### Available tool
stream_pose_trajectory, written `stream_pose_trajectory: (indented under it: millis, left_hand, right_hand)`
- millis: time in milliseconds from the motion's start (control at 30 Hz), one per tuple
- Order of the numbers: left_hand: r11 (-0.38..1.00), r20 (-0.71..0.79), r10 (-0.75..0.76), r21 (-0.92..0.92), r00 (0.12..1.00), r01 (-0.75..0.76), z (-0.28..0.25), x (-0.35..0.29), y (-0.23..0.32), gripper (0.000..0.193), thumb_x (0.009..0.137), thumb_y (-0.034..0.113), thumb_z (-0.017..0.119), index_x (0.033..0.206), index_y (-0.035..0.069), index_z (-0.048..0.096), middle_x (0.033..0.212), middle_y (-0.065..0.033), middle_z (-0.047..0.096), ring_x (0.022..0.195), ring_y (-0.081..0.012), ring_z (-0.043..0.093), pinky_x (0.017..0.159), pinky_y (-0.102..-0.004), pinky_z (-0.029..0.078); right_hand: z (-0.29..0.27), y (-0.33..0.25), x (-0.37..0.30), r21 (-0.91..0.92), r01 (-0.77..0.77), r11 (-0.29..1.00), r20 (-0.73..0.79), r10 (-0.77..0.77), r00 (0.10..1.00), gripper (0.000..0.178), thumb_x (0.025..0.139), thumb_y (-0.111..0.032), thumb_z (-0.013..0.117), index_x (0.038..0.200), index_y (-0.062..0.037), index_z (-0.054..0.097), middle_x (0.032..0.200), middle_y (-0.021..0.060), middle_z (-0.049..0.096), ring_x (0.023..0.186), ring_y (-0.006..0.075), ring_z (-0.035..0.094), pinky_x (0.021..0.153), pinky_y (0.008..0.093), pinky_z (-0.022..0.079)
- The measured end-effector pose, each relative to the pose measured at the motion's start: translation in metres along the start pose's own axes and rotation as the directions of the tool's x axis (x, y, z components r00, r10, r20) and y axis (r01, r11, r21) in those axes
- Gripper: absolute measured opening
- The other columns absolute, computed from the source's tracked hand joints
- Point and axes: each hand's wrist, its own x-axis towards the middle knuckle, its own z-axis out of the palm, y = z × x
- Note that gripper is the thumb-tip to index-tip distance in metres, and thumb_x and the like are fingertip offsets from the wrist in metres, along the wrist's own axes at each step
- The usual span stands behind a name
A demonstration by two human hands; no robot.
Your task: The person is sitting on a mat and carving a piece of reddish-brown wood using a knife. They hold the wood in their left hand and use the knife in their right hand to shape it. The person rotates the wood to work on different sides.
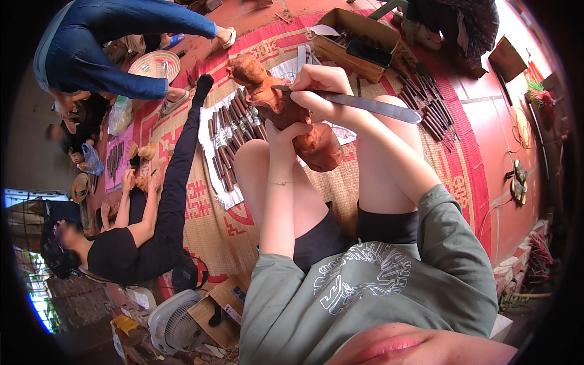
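A reddish-brown carved figure (pixel 277 100), lumpy and tilted, is held above my knees. My left hand (pixel 287 132) wraps its lower part from below, near a rounded bulge at the base. My right hand (pixel 322 87) grips a long flat steel carving tool (pixel 377 106) pen-fashion. One end of the tool meets the figure's middle, and its broad rounded end points out to the right past my wrist. Whether the tip cuts in or only touches, I cannot tell. Beyond my left knee, several dark-handled chisels (pixel 226 137) lie in rows on a white cloth (pixel 212 121).
More carving tools (pixel 429 100) lie right of my knees on the patterned straw mat (pixel 201 176). A cardboard box (pixel 328 48) stands ahead. At left, a seated person (pixel 131 249) handles a wooden piece; another person (pixel 103 42) bends over. A fan (pixel 179 322) sits lower left.
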Motion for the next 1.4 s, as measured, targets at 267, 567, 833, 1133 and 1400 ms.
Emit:
stream_pose_trajectory:
  millis: [267,567,833,1133,1400]
  left_hand:
    - [0.978,0.051,-0.158,-0.132,0.986,0.163,0.006,-0.003,0.012,0.057,0.055,-0.004,0.059,0.110,-0.003,0.048,0.093,-0.0094,0.056,0.084,-0.0200,0.056,0.076,-0.0282,0.047]
    - [0.998,0.030,0.009,-0.061,1.000,-0.007,0.010,0.000,0.005,0.062,0.053,-0.003,0.059,0.113,-0.002,0.047,0.099,-0.0080,0.054,0.093,-0.0210,0.054,0.083,-0.0307,0.045]
    - [0.966,0.014,-0.201,-0.164,0.979,0.201,-0.001,-0.002,0.001,0.055,0.054,-0.003,0.057,0.109,-0.002,0.050,0.092,-0.0094,0.057,0.083,-0.0221,0.058,0.074,-0.0285,0.049]
    - [0.970,0.006,-0.197,-0.147,0.980,0.196,0.010,-0.005,0.012,0.046,0.054,-0.001,0.057,0.100,-0.004,0.054,0.085,-0.0091,0.058,0.077,-0.0200,0.059,0.070,-0.0280,0.049]
    - [0.991,0.003,-0.130,-0.042,0.991,0.130,0.006,-0.003,0.009,0.046,0.052,-0.001,0.057,0.099,-0.002,0.054,0.087,-0.0076,0.058,0.081,-0.0188,0.058,0.072,-0.0280,0.048]
  right_hand:
    - [-0.002,0.006,-0.003,0.077,-0.014,0.997,0.021,0.012,1.000,0.010,0.069,0.001,0.057,0.064,0.0039,0.049,0.064,0.0052,0.054,0.060,0.0065,0.047,0.052,0.0213,0.036]
    - [0.006,0.010,-0.001,0.079,0.068,0.995,-0.086,-0.061,0.994,0.011,0.069,0.000,0.059,0.064,0.0026,0.049,0.066,0.0067,0.054,0.061,0.0076,0.049,0.055,0.0226,0.040]
    - [0.010,0.016,-0.004,0.200,0.069,0.977,-0.068,-0.056,0.996,0.011,0.073,0.002,0.056,0.066,0.0017,0.048,0.069,0.0043,0.053,0.058,0.0057,0.044,0.050,0.0205,0.035]
    - [0.000,0.019,-0.005,0.183,0.004,0.983,-0.019,0.000,1.000,0.015,0.074,-0.003,0.060,0.063,0.0012,0.050,0.067,0.0038,0.056,0.060,0.0048,0.048,0.052,0.0209,0.040]
    - [0.012,0.011,-0.002,0.158,-0.016,0.987,-0.116,0.035,0.993,0.019,0.075,0.000,0.059,0.063,-0.0019,0.044,0.065,0.0003,0.050,0.062,0.0039,0.042,0.053,0.0200,0.035]
